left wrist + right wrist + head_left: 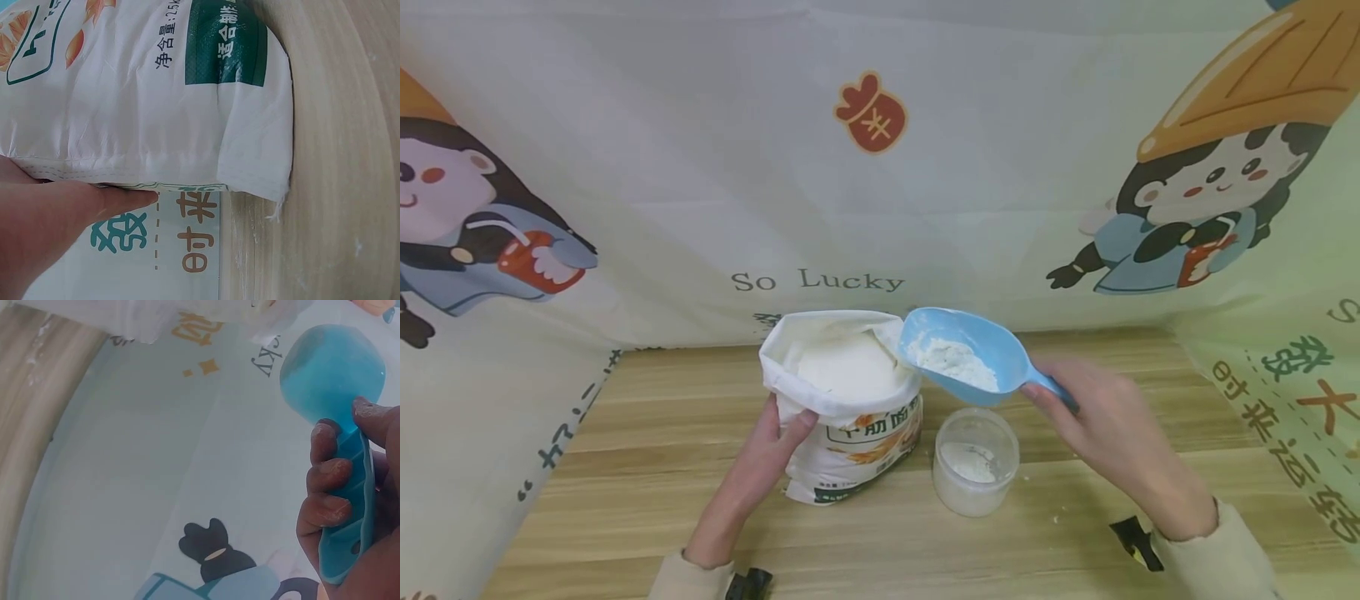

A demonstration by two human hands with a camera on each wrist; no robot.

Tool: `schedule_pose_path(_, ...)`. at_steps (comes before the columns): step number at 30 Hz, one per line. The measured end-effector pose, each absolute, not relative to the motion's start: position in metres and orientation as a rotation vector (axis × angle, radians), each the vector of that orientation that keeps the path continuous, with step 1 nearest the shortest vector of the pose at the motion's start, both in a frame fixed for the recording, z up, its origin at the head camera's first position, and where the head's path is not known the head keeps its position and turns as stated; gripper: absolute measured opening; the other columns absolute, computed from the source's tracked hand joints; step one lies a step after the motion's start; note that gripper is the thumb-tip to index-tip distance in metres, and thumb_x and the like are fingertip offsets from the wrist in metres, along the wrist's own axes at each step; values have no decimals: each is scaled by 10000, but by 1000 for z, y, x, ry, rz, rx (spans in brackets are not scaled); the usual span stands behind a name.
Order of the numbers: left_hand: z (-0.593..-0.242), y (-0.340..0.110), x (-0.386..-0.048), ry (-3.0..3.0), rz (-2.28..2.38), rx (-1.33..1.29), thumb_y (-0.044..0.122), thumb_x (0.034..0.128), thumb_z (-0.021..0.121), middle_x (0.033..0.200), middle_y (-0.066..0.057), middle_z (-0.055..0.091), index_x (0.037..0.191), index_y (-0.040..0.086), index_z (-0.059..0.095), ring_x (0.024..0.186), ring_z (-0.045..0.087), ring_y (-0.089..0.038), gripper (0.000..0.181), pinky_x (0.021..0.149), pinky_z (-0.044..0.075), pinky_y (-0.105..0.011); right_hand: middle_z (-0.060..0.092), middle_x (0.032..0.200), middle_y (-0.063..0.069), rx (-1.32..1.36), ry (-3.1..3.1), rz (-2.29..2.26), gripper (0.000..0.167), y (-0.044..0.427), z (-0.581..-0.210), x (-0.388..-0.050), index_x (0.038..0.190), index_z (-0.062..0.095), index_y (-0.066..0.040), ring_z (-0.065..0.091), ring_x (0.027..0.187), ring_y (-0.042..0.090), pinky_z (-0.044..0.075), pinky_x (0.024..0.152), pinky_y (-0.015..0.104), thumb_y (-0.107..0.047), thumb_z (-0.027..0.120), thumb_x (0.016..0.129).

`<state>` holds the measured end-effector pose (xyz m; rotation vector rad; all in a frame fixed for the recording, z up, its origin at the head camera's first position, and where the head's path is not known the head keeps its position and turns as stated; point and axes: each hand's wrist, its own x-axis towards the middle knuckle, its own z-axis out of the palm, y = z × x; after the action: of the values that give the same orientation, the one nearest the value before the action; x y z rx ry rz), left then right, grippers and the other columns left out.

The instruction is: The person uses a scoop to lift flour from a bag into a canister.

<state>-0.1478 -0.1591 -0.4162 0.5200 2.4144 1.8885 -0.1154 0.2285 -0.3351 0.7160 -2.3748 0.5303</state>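
A white flour bag [850, 458] stands upright on the table, its top rolled back over white powder [846, 367]. My left hand [767, 454] grips the bag's left side just under the folded rim, thumb at the front. In the left wrist view, a finger lies along the bag's side seam. My right hand [1108, 417] holds a blue scoop [1007, 346] by its ribbed handle [350, 506], fingers curled round it. White powder [955, 360] lies in the scoop, which hangs at the bag's right rim, above and behind a clear round tub [970, 500]. Some powder covers the tub's bottom.
The wood-grain table [662, 433] has small white specks to the right of the tub. A printed cloth backdrop [1000, 167] rises behind the table and along both sides.
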Motion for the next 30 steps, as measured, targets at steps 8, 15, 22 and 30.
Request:
schedule_pose_path(8,-417,-160,-148,2438,1865,513,323,1092,500,1603,-142,367,1631,165,207,1499,301,-386,633,1165,226,-706,699,885,-10,713,-2382,495,287,240,-345,-105,1074,737,-57,557,702,86,510,561,306,-330,659,1029)
schedule_pose_path(15,-418,-160,-149,2419,1879,513,349,1091,504,1614,-121,349,1642,185,178,1505,287,-371,661,1168,225,-702,746,950,11,730,-2366,462,310,256,-355,-94,1072,739,-73,667,744,129,569,592,361,-362,632,1042)
schedule_pose_path(22,-418,-159,-149,2422,1873,508,308,1093,494,1609,-139,358,1637,172,190,1502,291,-379,638,1172,218,-700,763,989,37,708,-2433,403,223,272,-361,-82,1059,747,-93,731,807,212,597,612,406,-300,723,981)
schedule_pose_path(30,-416,-159,-147,2416,1873,511,295,1093,497,1630,-149,332,1645,167,174,1512,277,-383,652,1179,228,-679,745,916,-28,745,-2431,323,302,287,-367,-78,1003,748,-166,693,686,142,537,513,305,-447,640,1017)
